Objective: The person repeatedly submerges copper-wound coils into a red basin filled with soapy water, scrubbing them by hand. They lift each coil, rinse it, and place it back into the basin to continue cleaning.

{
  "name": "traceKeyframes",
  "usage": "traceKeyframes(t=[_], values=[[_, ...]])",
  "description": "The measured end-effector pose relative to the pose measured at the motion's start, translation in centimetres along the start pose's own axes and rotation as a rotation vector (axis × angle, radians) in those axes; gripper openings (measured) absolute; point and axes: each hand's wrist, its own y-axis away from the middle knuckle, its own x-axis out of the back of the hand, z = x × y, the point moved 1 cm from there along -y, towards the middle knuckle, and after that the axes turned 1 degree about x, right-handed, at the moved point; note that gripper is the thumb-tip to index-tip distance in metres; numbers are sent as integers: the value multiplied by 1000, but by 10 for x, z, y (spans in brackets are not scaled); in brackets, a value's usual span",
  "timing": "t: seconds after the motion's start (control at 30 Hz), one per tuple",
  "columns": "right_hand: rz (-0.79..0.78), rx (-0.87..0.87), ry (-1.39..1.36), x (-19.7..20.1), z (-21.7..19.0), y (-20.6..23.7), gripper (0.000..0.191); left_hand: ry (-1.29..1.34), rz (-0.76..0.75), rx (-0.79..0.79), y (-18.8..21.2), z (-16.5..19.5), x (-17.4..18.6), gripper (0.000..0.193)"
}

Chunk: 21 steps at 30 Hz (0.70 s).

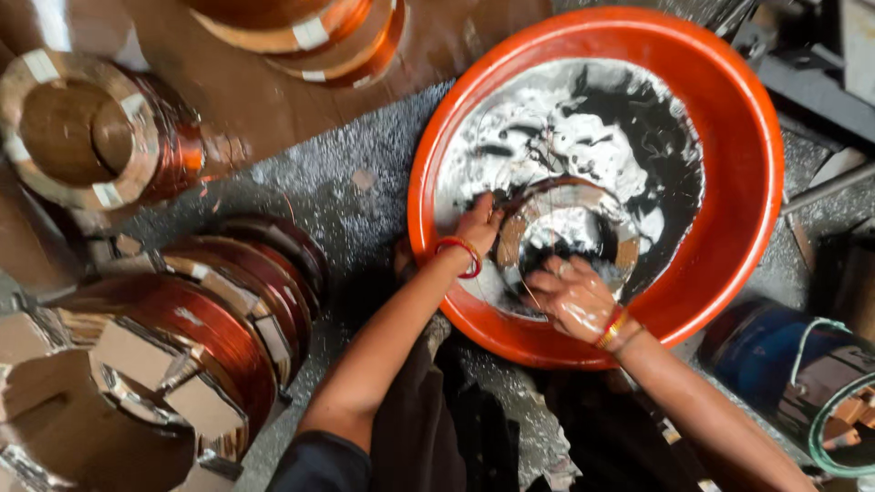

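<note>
coil ring between left hand, right hand

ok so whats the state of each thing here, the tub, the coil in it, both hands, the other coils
orange tub: holds dark, glossy liquid
coil in the tub: lying flat, partly sunk in the liquid
left hand: on the coil's left edge, wet
right hand: on the coil's near edge, wet and shiny
copper coils on the floor: dry, taped, leaning together

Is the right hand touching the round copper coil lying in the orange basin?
Touching: head view shows the right hand resting on the coil's near rim.
</note>
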Motion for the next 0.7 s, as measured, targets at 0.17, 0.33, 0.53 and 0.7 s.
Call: traceKeyframes(t=[0.17,0.33,0.53,0.7], values=[[200,-143,-33,0,8,-46,29,-66,-18,-34,-2,-5,-3,31],[233,84,8,25,-15,-31,38,127,82,-108,-3,-2,-2,45],[191,-92,-36,27,-15,-55,23,64,6,-35,-3,-8,-5,34],[165,-83,-28,29,-6,-54,28,98,15,-62,-7,-9,-4,29]])
